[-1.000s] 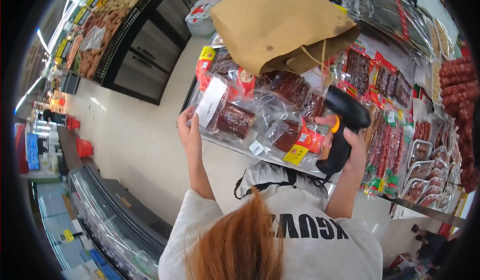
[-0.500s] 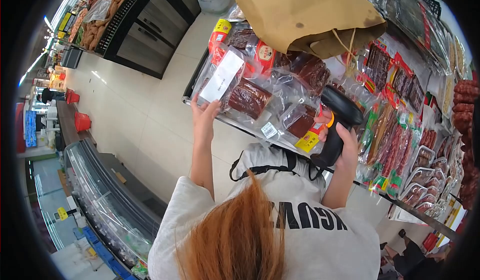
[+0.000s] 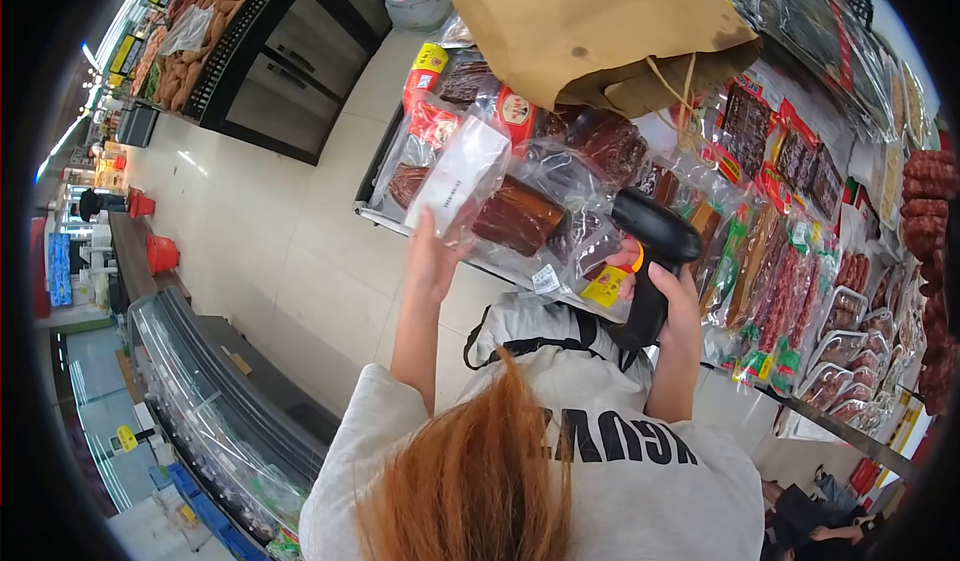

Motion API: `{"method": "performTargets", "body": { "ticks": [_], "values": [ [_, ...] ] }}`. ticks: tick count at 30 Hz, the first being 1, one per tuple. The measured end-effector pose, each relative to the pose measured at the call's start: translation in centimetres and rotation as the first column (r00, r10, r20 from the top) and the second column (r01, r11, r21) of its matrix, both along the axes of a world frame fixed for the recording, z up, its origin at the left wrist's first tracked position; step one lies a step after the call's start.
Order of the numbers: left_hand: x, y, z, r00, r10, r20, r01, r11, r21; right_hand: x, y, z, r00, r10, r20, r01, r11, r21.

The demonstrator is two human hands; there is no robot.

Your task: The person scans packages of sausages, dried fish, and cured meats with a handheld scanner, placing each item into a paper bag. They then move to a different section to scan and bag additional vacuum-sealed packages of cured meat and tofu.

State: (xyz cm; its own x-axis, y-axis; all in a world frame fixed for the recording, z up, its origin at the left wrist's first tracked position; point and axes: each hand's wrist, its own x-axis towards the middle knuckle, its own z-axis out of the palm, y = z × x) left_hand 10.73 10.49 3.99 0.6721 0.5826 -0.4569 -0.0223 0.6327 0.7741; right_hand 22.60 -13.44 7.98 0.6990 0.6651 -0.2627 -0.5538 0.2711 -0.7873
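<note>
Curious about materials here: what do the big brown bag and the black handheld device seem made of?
The brown bag is probably matte kraft paper, judging by its stiff edges. The black device looks like satin plastic: smooth curves, soft highlights.

meat packs [image 3: 515, 216] lie on the table [image 3: 382, 220] at frame centre, below the bag [image 3: 600, 31] and left of the scanner [image 3: 655, 226] in the right hand [image 3: 682, 309], with trays [image 3: 825, 386] lower right, cabinet [image 3: 300, 71] upper left.
</note>
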Motion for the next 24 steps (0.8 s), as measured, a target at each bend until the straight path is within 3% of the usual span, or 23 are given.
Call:
{"method": "performTargets", "body": {
  "ticks": [3,7,9,18,20,24],
  "values": [
    [-0.1,-0.1,-1.1,0.949,-0.025,0.313,0.092,0.975,-0.201,0.3,-0.7,-0.1,0.999,-0.011,-0.032,0.010,1.000,-0.017],
    [0.7,-1.2,-3.0,0.951,-0.032,0.309,0.050,0.998,-0.048,0.5,-0.9,0.0,0.999,-0.015,-0.040,0.017,0.999,0.042],
    [1.1,-2.4,-3.0,0.987,-0.031,0.160,0.016,0.995,0.093,0.7,-1.0,0.0,0.999,-0.014,-0.039,0.016,0.998,0.054],
    [2.4,-7.6,0.1,0.948,0.146,0.283,-0.153,0.988,0.000,0.7,-1.1,0.0,0.998,0.038,-0.050,-0.032,0.993,0.116],
    [2.7,-8.4,0.1,0.951,0.205,0.232,-0.263,0.930,0.258,0.5,-1.2,0.4,0.999,-0.012,-0.049,0.017,0.995,0.098],
    [3.4,-9.0,-0.3,0.945,0.237,0.226,-0.295,0.914,0.278,0.3,-2.2,0.5,0.999,0.002,-0.044,0.003,0.994,0.105]
  ]
}}
